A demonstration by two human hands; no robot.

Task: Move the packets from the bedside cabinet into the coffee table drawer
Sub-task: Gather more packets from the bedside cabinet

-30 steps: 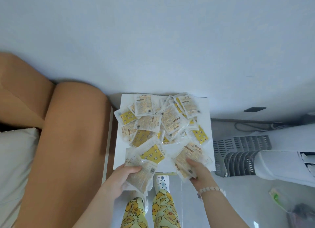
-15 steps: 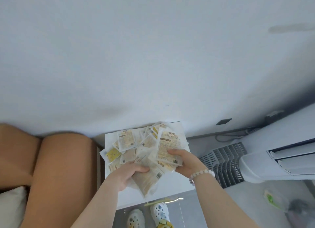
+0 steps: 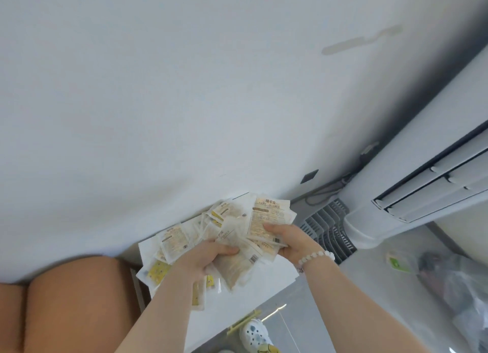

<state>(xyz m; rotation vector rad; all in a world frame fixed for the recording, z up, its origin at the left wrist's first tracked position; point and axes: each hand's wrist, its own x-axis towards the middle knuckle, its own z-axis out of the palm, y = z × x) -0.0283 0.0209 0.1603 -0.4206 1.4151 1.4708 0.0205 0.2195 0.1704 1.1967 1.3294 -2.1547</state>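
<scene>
My left hand (image 3: 203,257) grips a bundle of pale, see-through packets (image 3: 235,265) above the white bedside cabinet (image 3: 266,281). My right hand (image 3: 287,240), with a bead bracelet on its wrist, holds another stack of packets (image 3: 268,218) with printed cream labels, raised beside the left bundle. Several more packets (image 3: 173,240), some with yellow prints (image 3: 158,269), lie spread on the cabinet top under and left of my hands. The coffee table drawer is out of sight.
A brown padded headboard (image 3: 79,300) stands left of the cabinet. A white floor air conditioner (image 3: 412,183) and its grey grille (image 3: 330,228) are at the right, a plastic bag (image 3: 454,276) on the floor beyond. A white clog (image 3: 254,334) shows below the cabinet.
Both hands gathered packets off the cabinet front and lifted them together into two held stacks. My view tilted up, so cabinet and hands sit lower in frame.
</scene>
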